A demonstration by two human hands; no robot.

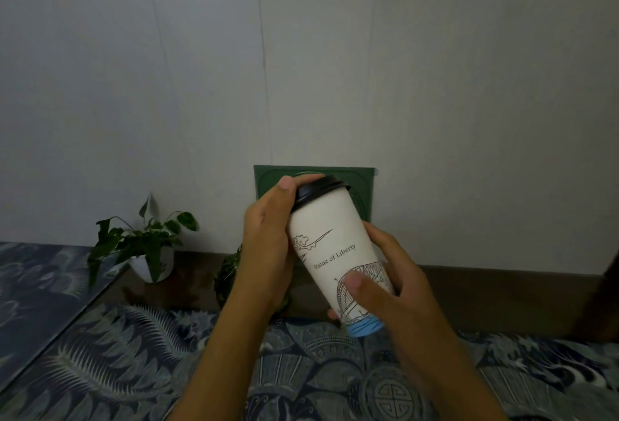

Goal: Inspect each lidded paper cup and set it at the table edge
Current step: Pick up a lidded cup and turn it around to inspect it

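A tall white paper cup with a black lid, line drawings, the words "Statue of Liberty" and a blue base is held tilted in the air above the table, lid leaning up and left. My left hand grips its upper side, thumb on the lid's rim. My right hand holds the lower part, thumb across the drawing. No other cup is in view.
The table has a blue patterned cloth. A potted plant in a white pot stands at the back left against the wall, a darker plant behind my left wrist. A green square panel leans on the wall behind the cup.
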